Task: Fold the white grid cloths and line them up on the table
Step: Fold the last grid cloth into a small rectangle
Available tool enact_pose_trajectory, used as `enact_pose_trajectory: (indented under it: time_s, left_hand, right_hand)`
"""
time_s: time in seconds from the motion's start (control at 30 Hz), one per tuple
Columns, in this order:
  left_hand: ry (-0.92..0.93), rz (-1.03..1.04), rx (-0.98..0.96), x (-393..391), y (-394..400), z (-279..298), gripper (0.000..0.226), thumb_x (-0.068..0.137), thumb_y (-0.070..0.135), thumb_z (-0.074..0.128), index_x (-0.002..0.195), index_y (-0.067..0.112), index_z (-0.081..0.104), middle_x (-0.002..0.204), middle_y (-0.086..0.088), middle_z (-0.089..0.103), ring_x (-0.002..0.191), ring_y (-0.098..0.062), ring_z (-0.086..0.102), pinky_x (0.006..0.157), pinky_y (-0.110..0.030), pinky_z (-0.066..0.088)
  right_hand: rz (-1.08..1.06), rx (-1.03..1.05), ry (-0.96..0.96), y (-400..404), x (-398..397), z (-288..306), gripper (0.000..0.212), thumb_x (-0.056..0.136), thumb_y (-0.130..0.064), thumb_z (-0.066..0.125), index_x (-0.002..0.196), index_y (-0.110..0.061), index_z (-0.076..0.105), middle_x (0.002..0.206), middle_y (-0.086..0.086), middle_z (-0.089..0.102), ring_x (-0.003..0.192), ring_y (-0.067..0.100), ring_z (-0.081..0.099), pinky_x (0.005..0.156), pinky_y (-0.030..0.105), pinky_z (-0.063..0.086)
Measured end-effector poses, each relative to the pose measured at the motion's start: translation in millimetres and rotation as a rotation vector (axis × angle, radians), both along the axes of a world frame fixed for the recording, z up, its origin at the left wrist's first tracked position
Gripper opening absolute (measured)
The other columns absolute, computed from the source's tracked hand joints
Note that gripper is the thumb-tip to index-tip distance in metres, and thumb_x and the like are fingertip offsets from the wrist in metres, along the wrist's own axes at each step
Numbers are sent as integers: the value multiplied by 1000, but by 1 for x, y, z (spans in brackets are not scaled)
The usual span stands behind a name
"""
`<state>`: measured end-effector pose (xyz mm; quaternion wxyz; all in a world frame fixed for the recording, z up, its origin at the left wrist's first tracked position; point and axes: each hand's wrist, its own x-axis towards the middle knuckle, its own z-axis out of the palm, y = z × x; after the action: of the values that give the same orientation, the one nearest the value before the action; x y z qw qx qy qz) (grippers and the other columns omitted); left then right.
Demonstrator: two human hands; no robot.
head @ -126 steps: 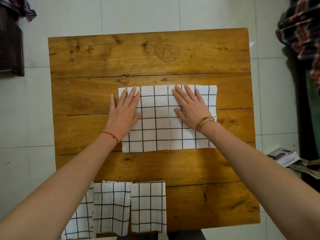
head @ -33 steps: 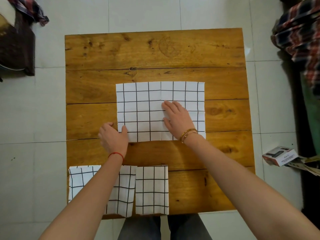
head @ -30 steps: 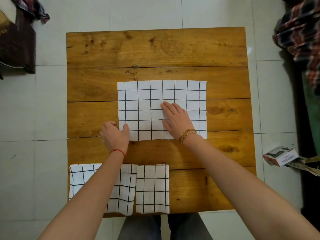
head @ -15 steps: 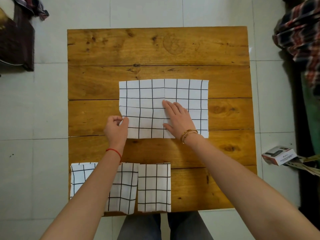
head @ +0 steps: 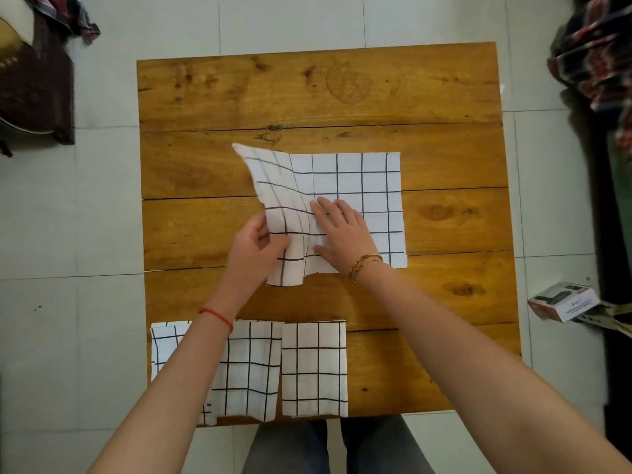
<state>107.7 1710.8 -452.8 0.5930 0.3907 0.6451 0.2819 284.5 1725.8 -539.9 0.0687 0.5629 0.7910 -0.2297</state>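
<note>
Head view: cloth point(head: 359, 196) at table point(head: 307, 94) centre; left hand point(head: 253, 254) now pinches its 9 o'clock edge, lifted and swinging toward 3, where it lay flat a second ago. Right hand point(head: 342, 236) flat, pinning the crease; next fold underway. Folded cloths point(head: 313, 367) lined at 6 o'clock.

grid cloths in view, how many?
4. One mid-table, being folded. Three folded along the near edge: left, partly under the left arm; middle; right. More may lie hidden under the arm.

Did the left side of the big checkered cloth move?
Yes. The left hand has lifted the cloth edge off the table and is pulling it rightward, toward the right hand.
</note>
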Motion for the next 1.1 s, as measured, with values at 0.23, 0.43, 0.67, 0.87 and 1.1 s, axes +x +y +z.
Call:
enact_pose_trajectory:
  time_s: [0.23, 0.43, 0.67, 0.87, 1.1]
  left_hand:
    - [101, -261, 86, 65, 9, -4, 55, 93, 9, 56, 142, 27, 40, 106, 14, 56, 82, 5, 51, 65, -7, 47]
    - [191, -369, 138, 115, 14, -26, 61, 92, 14, 60, 147, 24, 36, 91, 12, 51, 77, -6, 52, 74, -25, 53]
    - [294, -446, 199, 119, 11, -43, 52, 94, 24, 58, 143, 23, 40, 119, 7, 54, 111, -10, 49, 98, -32, 47]
    - [747, -534, 329, 78, 20, -61, 57, 96, 20, 51, 149, 21, 31, 154, 2, 29, 144, -17, 21, 120, -38, 18]
    - [944, -724, 307, 54, 40, -73, 70, 96, 25, 51, 155, 20, 13, 162, 0, 10, 150, -22, 3, 120, -49, 10]
  right_hand:
    - [-484, 45, 469, 8, 30, 15, 37, 91, -17, 42, 126, -16, 54, 122, 0, 57, 112, 14, 52, 97, 31, 46]
    - [-1063, -101, 791, 14, 80, 39, 35, 99, -34, 44, 73, -21, 64, 64, -4, 64, 62, 13, 62, 65, 35, 56]
    - [-946, -104, 442, 22, 105, 27, 36, 90, -37, 58, 70, -6, 58, 57, 2, 49, 57, 13, 42, 58, 26, 38]
    - [-864, -139, 243, 33, 109, 20, 18, 92, -26, 55, 83, -12, 62, 68, 0, 57, 67, 15, 51, 53, 11, 31]
    - [-627, 124, -79, 34, 108, 26, 31, 88, -35, 59, 102, -10, 49, 91, 4, 53, 81, 21, 48, 69, 32, 42]
